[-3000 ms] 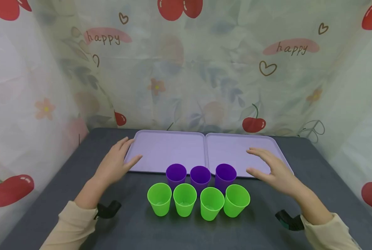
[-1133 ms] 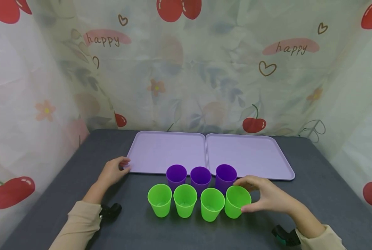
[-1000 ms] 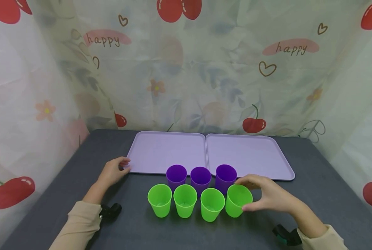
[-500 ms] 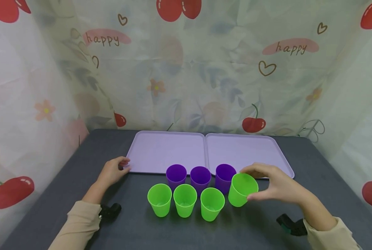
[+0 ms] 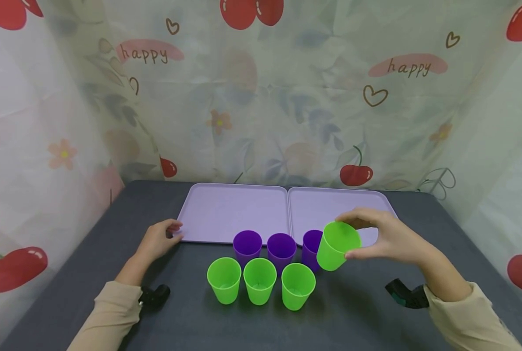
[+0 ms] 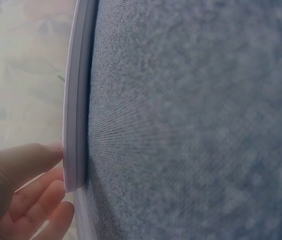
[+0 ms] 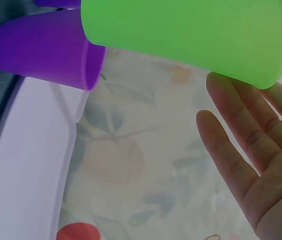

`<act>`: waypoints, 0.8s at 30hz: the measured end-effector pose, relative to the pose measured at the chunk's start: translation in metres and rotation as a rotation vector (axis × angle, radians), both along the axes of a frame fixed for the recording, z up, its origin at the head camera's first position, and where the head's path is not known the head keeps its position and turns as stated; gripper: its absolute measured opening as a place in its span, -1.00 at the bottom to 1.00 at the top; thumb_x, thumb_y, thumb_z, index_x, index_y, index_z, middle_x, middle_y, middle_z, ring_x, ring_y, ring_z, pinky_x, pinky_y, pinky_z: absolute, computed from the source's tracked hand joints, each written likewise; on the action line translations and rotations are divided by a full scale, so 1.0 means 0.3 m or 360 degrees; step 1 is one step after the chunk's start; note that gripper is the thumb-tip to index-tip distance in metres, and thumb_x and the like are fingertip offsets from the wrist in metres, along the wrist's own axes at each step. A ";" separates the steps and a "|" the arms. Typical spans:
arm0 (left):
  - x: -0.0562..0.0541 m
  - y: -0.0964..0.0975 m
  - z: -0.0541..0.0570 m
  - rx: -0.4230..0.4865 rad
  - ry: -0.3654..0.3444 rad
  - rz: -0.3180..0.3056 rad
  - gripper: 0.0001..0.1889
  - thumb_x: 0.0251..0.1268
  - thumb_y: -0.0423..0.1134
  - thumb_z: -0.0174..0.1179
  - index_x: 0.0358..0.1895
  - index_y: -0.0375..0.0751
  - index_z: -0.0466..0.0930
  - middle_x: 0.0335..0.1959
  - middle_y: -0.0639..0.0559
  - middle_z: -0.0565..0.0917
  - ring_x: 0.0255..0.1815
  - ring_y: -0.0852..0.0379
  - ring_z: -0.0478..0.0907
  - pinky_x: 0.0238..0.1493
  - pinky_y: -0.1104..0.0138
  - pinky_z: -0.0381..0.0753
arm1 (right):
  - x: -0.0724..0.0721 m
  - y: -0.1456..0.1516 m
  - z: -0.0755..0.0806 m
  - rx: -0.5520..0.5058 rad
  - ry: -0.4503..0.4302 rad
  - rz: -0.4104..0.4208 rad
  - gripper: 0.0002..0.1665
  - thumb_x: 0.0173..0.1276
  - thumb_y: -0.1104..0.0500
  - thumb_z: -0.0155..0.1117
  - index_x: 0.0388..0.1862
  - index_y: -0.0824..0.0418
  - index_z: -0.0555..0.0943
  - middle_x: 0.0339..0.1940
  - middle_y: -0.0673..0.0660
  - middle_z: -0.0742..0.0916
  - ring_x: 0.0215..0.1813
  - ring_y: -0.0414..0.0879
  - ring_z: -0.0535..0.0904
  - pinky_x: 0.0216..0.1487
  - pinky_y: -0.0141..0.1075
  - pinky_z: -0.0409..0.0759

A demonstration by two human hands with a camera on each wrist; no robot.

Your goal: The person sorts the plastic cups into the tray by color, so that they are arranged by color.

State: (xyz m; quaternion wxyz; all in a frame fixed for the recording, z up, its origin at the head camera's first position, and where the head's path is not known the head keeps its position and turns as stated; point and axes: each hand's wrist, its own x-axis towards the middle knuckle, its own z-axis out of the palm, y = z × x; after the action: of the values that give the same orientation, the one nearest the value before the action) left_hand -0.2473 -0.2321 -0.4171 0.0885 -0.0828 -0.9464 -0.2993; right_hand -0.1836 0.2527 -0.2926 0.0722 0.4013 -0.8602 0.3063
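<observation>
A green cup point(image 5: 337, 248) is held up off the table by my right hand point(image 5: 388, 236), thumb and fingers pinching it near the rim. It tilts slightly and partly covers the rightmost purple cup point(image 5: 310, 251). In the right wrist view, some fingers touch the green cup's point(image 7: 191, 40) edge while the others stay extended. My left hand point(image 5: 157, 241) rests at the near left corner of the left lilac tray point(image 5: 234, 214). In the left wrist view, the thumb point(image 6: 31, 157) touches the tray's rim point(image 6: 76, 125), and the other fingers are loosely bent beside it.
Three green cups point(image 5: 259, 280) stand upright in a row, with the purple cups point(image 5: 280, 248) behind them. The right lilac tray point(image 5: 322, 209) adjoins the left one on the dark table point(image 5: 190, 326). Patterned curtains point(image 5: 265, 122) surround the table.
My right hand has gripped the rightmost green cup and lifted it up and away from me. My left hand settled at the tray corner earlier and has stayed there.
</observation>
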 end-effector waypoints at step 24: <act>0.002 0.005 0.006 0.0014 -0.0029 0.0006 -0.69 0.16 -0.36 0.21 -0.05 -0.47 0.54 -0.14 -0.36 0.65 -0.15 -0.21 0.61 -0.06 -0.02 0.56 | -0.157 -0.181 0.090 0.0017 0.0006 -0.0069 -0.30 -0.05 0.11 0.53 0.12 0.19 0.54 0.02 0.09 0.68 -0.05 -0.13 0.61 0.02 -0.17 0.63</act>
State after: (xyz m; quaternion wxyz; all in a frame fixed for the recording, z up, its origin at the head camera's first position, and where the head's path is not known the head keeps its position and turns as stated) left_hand -0.2465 -0.2306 -0.4154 0.0809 -0.0781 -0.9461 -0.3039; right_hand -0.2307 0.1983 -0.2656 0.0783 0.3835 -0.8701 0.2994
